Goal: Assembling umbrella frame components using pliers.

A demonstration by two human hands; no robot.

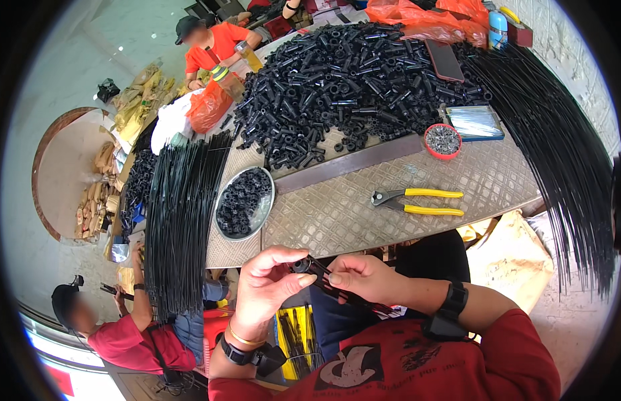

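Low in front of me, past the table's near edge, my left hand grips a black tubular part between thumb and fingers, its round end showing. Dark thin lengths slant from it toward the lower right, under my other hand. My right hand is closed in a pinch right beside the tube; whatever sits between its fingertips is hidden. Beyond the hands, end-cutting pliers with yellow handles lie on the patterned table top. A pale bowl of small black rings stands to the left.
A metal bar fronts a large heap of black tubular parts. Bundles of long black rods hang over both table sides. At right are a red bowl of small metal pieces, a tray of silver pins and a phone. Two co-workers sit left.
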